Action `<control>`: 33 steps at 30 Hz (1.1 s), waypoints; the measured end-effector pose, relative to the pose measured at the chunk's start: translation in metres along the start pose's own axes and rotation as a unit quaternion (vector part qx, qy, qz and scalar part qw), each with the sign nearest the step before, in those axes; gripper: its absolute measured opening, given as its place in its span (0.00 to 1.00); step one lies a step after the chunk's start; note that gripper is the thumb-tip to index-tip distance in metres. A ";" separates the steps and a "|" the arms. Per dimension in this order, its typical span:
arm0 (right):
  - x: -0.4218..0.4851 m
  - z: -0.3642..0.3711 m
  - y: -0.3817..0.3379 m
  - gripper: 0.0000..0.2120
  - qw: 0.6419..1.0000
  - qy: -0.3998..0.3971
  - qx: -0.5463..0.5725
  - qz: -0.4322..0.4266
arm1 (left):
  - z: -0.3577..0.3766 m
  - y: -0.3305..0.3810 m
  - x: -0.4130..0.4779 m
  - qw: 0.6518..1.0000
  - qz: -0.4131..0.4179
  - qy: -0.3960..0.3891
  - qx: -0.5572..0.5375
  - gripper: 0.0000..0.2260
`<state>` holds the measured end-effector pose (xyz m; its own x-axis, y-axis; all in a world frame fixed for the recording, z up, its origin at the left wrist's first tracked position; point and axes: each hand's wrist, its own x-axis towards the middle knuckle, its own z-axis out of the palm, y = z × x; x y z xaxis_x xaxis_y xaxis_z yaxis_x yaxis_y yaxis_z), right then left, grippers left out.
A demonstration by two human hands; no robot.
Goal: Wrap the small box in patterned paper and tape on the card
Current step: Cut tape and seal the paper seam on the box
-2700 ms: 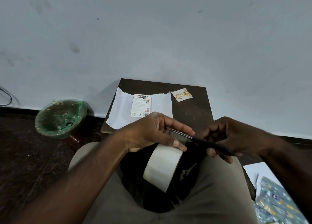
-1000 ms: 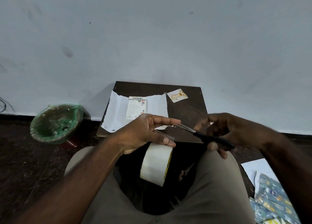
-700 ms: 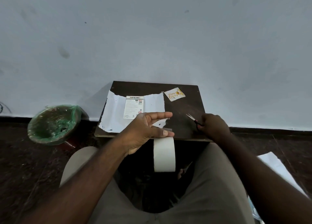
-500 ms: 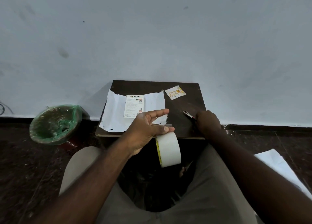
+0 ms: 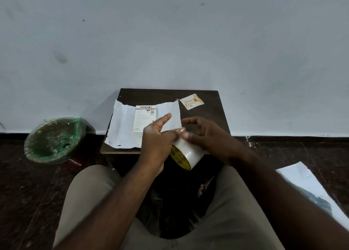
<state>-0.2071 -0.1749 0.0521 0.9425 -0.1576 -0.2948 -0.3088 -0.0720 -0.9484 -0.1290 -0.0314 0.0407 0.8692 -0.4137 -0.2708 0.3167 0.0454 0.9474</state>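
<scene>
A small white box (image 5: 144, 117) lies on the wrapping paper (image 5: 122, 126), which is spread white side up on a dark board (image 5: 209, 115). A "Happy Birthday" card (image 5: 191, 101) sits on the board to the right of the paper. My left hand (image 5: 157, 138) holds a roll of clear tape (image 5: 186, 155) over the board's near edge, index finger stretched out. My right hand (image 5: 204, 134) curls over the top of the roll, and its fingertips pinch a shiny bit of tape beside my left fingers. No scissors are visible.
A green-lined bin (image 5: 53, 139) stands on the dark floor to the left. More paper (image 5: 306, 185) lies on the floor at the right. My knees frame the bottom of the view. A pale wall rises right behind the board.
My right hand held scissors at the tape, carried them to the board, and has come back without them to the roll. My left hand turned the roll and lifted it slightly.
</scene>
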 end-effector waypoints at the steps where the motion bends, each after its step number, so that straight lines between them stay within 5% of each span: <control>1: -0.001 0.002 0.002 0.24 1.000 -0.014 0.004 -0.010 | 0.000 -0.001 0.001 1.000 0.003 0.018 0.002 0.25; 6: 0.000 0.001 0.008 0.29 0.994 -0.035 0.080 -0.066 | -0.005 0.002 0.001 0.999 -0.038 0.025 -0.012 0.24; 12: -0.005 -0.016 0.006 0.33 0.968 -0.069 0.204 -0.126 | -0.006 0.023 -0.007 0.962 -0.166 -0.165 -0.139 0.17; 20: -0.008 -0.026 0.009 0.34 0.968 -0.069 0.214 -0.115 | -0.009 0.013 -0.002 0.940 -0.185 -0.229 -0.176 0.14; 22: -0.009 -0.028 0.009 0.33 0.967 -0.071 0.217 -0.113 | -0.013 0.007 0.002 0.930 -0.181 -0.253 -0.196 0.22; 24: -0.010 -0.030 0.006 0.33 0.971 -0.078 0.201 -0.107 | -0.016 0.004 0.005 0.926 -0.183 -0.270 -0.192 0.37; 26: -0.011 -0.032 0.002 0.31 0.976 -0.062 0.185 -0.100 | -0.017 0.004 0.006 0.924 -0.189 -0.268 -0.194 0.40; 30: -0.006 -0.050 -0.006 0.24 0.987 0.033 0.125 -0.096 | -0.018 0.005 0.007 0.948 -0.199 -0.174 -0.177 0.29; 33: 0.024 -0.081 0.002 0.19 0.985 0.137 -0.075 -0.070 | -0.019 0.004 0.009 0.962 -0.184 -0.134 -0.151 0.29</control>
<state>-0.1957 -0.2587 0.0522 0.9135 -0.3942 -0.1009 -0.2137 -0.2536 -0.9434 -0.1121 -0.0174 0.0389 0.5601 -0.6707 -0.4864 0.7154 0.0955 0.6921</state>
